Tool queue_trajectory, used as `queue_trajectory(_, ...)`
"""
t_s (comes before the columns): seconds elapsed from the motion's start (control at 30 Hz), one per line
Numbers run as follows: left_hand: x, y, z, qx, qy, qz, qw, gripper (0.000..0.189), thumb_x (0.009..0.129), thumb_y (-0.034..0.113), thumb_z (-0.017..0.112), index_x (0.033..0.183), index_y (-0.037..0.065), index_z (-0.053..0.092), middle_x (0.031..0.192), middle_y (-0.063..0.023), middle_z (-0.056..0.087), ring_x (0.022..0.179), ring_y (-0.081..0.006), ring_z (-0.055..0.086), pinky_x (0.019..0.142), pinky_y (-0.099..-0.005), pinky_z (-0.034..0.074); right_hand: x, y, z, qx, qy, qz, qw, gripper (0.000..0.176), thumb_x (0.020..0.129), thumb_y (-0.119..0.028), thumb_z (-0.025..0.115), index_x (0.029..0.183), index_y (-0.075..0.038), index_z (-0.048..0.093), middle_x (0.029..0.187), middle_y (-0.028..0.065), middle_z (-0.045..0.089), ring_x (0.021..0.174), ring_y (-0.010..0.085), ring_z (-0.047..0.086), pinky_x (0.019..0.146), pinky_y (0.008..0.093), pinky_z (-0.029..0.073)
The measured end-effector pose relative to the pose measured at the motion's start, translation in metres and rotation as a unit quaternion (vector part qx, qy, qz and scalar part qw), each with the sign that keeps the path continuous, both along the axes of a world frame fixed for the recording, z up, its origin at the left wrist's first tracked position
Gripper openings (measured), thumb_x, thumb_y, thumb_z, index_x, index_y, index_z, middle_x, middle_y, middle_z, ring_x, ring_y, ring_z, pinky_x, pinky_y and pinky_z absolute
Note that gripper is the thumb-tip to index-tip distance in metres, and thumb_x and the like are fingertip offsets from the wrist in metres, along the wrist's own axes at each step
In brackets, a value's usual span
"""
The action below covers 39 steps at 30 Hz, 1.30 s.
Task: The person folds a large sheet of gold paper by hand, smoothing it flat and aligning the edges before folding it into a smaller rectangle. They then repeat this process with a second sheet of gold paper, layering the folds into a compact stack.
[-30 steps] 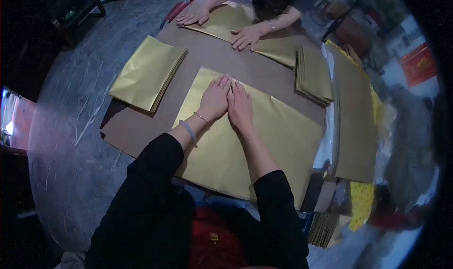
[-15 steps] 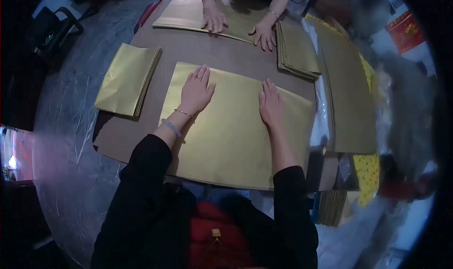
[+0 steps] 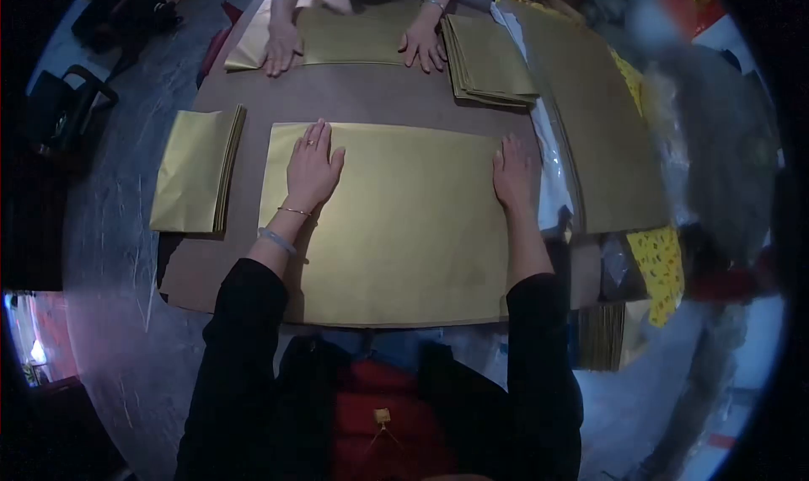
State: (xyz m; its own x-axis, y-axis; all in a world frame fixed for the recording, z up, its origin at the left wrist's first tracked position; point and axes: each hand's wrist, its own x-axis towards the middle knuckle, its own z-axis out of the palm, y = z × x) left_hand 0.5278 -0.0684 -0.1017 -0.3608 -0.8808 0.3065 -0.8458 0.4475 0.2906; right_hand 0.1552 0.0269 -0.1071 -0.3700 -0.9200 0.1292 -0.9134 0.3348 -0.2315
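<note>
A large gold sheet (image 3: 396, 228) lies flat on the brown table board (image 3: 354, 97) in front of me. My left hand (image 3: 313, 167) rests flat near its upper left corner, fingers stretched out and holding nothing; a ring, a thin bracelet and a pale bangle show on it. Near the sheet's upper right corner lies my right hand (image 3: 515, 173), palm down, its fingers extended along the right edge. Folded gold stacks lie to the left (image 3: 198, 171) and at the upper right (image 3: 489, 59).
Across the table, another person's two hands press on a gold sheet (image 3: 358, 36). A large brown board (image 3: 590, 127) lies at the right over yellow patterned cloth (image 3: 657, 270). Below it stands a bundle of folded sheets (image 3: 600, 338). A black chair (image 3: 63, 106) is at the left.
My right hand has moved right to the sheet's edge, and my left hand remains near the upper left corner. The other person's hands are farther apart. The camera view has shifted.
</note>
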Motion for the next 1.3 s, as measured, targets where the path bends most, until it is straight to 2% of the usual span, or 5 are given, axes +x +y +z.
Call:
queue_trajectory(0.6,0.000,0.002,0.002,0.026,0.014,0.052,0.998,0.069,0.086,0.043,0.047,0.136,-0.003,0.035,0.145,-0.0163,0.032,0.136,-0.0287,0.028,0.111,-0.0421,0.022,-0.004,0.002,0.006,0.072,0.139,-0.038,0.987,0.058,0.098,-0.043,0.026,0.146,-0.009,0.023,0.153,0.0073,0.018,0.141,0.0236,0.017,0.113,0.0497,0.009)
queue_trajectory(1.03,0.026,-0.009,-0.003,0.009,0.001,0.099,0.995,0.075,0.087,0.052,0.047,0.137,-0.003,0.034,0.145,-0.0171,0.032,0.137,-0.0294,0.026,0.111,-0.0430,0.022,0.012,0.006,0.018,0.076,0.093,-0.048,0.992,0.055,0.098,-0.034,0.030,0.146,-0.008,0.022,0.154,0.0085,0.016,0.141,0.0239,0.017,0.113,0.0490,0.012)
queue_trajectory(1.1,0.026,-0.006,-0.001,0.016,-0.004,0.097,0.995,0.075,0.087,0.052,0.046,0.137,-0.003,0.034,0.146,-0.0169,0.031,0.137,-0.0293,0.025,0.111,-0.0432,0.021,0.009,-0.001,0.002,0.103,0.304,-0.019,0.947,0.054,0.098,-0.031,0.031,0.146,-0.008,0.022,0.154,0.0088,0.017,0.141,0.0232,0.018,0.113,0.0479,0.013)
queue_trajectory(1.2,0.023,-0.006,0.004,0.022,-0.012,0.105,0.994,0.075,0.088,0.052,0.043,0.138,-0.003,0.033,0.146,-0.0161,0.031,0.138,-0.0286,0.024,0.112,-0.0436,0.020,0.088,-0.021,0.031,0.104,0.303,0.069,0.945,0.053,0.097,-0.027,0.034,0.144,-0.006,0.024,0.152,0.0113,0.020,0.140,0.0242,0.020,0.113,0.0474,0.013)
queue_trajectory(1.3,0.022,-0.007,0.005,0.015,-0.009,0.103,0.994,0.073,0.090,0.051,0.041,0.139,-0.003,0.032,0.147,-0.0155,0.031,0.138,-0.0275,0.023,0.112,-0.0434,0.020,0.184,-0.040,0.047,-0.071,0.074,0.218,0.971,0.052,0.097,-0.025,0.036,0.142,-0.003,0.027,0.151,0.0114,0.023,0.139,0.0250,0.022,0.113,0.0466,0.015)
